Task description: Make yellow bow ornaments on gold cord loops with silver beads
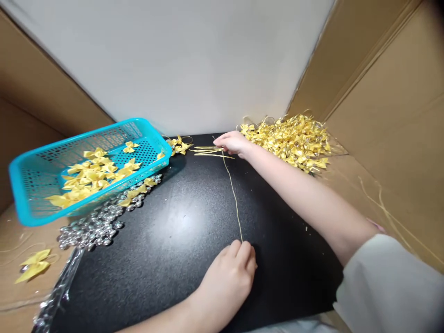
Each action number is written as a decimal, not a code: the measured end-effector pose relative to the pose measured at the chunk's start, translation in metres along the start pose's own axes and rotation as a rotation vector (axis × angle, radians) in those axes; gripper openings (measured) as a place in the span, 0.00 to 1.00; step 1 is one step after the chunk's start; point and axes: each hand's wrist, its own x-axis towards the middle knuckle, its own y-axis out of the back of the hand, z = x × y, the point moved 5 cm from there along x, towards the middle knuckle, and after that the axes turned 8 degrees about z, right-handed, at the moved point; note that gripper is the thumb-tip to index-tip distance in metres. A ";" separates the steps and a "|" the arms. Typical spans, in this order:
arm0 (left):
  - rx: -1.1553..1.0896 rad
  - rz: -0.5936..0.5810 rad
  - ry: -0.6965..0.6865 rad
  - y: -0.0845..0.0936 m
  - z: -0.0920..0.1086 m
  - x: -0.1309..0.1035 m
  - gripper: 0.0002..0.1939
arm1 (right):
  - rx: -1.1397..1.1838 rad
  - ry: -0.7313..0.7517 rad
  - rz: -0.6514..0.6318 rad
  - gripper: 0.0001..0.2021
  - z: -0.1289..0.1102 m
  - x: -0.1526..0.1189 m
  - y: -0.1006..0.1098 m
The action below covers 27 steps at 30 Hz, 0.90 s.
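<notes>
My left hand (231,277) is closed on the near end of a thin gold cord (234,194), low over the black table (149,268). From there the cord runs away from me to my right hand (234,142) at the far side. The right fingers are bent down by the cord's far end, beside a small bundle of cut gold cords (208,151) lying crosswise. Those fingertips are partly hidden, so I cannot tell whether they grip the cord, the bundle or both.
A turquoise basket (21,194) with yellow ribbon bows (93,173) stands at the left. Silver beads (97,226) lie along its near side. Finished-looking yellow bows with cord loops (287,138) are heaped at the back right. Cardboard walls (391,92) flank both sides.
</notes>
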 end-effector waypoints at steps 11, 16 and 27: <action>-0.059 0.192 0.028 0.009 -0.006 0.003 0.17 | -0.744 0.238 -0.021 0.08 0.009 -0.013 0.004; -0.108 0.185 0.051 0.003 -0.010 -0.001 0.12 | -1.039 0.292 -0.070 0.06 0.010 -0.023 0.004; -0.165 0.156 0.062 -0.005 -0.014 -0.003 0.04 | -1.332 0.493 -0.057 0.11 -0.008 -0.033 0.036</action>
